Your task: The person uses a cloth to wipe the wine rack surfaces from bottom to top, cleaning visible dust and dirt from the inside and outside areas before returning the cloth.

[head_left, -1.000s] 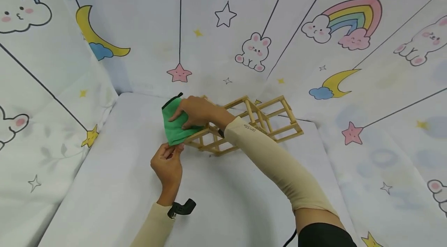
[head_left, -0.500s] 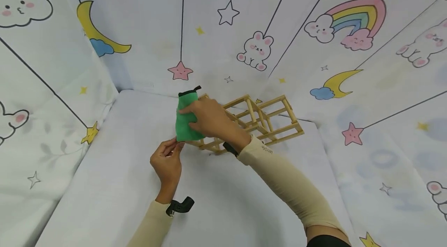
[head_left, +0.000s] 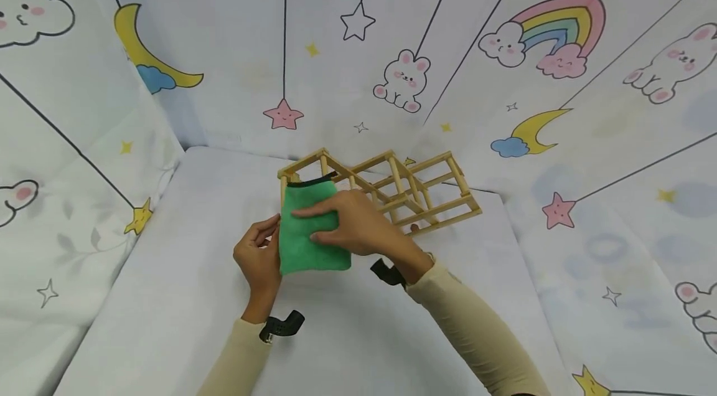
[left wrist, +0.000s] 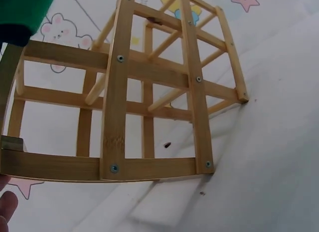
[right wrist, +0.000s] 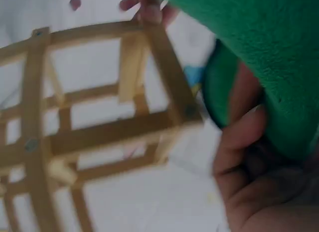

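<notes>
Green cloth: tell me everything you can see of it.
The green cloth looks soft and fuzzy, with dark edging along its top in the head view. It is spread out before the wooden rack, hiding part of it. The right grip holds it, forefinger and thumb lying over its face. Whether it touches the rack is unclear.

Soft, even light fills the head view, leaving broad, faint shadows on the pale table (head_left: 185,259). In the left wrist view the rack (left wrist: 113,122) looks fairly crisp, its lower rail bowed by the lens, while the cloth (left wrist: 25,7) darkens one corner. The right wrist view is dimmer; there the rack blurs and the right hand (right wrist: 254,192) sinks into shade.
</notes>
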`<state>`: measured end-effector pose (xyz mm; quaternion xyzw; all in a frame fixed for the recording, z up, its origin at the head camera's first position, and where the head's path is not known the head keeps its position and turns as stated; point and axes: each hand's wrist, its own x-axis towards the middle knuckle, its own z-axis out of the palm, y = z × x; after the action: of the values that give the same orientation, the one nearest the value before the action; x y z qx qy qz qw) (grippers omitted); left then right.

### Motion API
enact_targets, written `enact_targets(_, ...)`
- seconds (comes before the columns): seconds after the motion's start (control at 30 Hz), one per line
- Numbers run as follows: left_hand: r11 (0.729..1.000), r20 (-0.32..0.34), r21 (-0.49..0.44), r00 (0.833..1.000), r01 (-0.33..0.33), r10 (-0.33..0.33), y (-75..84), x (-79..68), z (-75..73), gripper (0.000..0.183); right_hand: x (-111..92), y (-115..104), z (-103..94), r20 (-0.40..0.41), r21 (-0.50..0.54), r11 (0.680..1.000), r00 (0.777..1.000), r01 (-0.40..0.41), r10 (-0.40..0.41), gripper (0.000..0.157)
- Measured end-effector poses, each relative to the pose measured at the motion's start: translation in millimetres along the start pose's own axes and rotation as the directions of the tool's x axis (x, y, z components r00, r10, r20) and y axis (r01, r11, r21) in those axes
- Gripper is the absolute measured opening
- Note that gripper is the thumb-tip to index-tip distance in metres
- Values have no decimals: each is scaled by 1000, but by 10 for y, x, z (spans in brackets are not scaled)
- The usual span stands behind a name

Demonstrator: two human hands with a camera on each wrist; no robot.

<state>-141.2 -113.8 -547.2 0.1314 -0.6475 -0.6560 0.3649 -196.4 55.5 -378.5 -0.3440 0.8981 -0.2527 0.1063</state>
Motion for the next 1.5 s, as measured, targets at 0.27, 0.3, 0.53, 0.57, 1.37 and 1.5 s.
enact_targets(0.27, 965, 82, 254, 995, -70, 51, -103, 144, 17, 32, -812, 1062, -668, -531, 519, 854, 767, -42, 361, 53)
enact_targets(0.3, 953, 90, 282, 992, -106, 84, -63, 156, 29, 33, -914, 1222, -734, -553, 531, 844, 725, -73, 410, 53)
enact_targets(0.53, 866, 245, 240, 890, -439, 384, 309, 281, 326, 45, -1401, 1998, -859, -464, 597, 762, 667, -250, 583, 56)
enact_targets(0.57, 852, 272, 233, 873, -469, 406, 347, 300, 379, 44, -1425, 2046, -841, -444, 602, 756, 677, -259, 586, 57)
enact_targets(1.37, 844, 311, 167, 840, -510, 445, 496, 389, 982, 30, -1943, 1996, -809, -435, 732, 681, 756, -18, 488, 56)
enact_targets(1.5, 828, 434, 58, 761, -558, 482, 563, 41, 1122, 32, -1805, 2156, -699, -438, 760, 649, 725, -16, 531, 56)
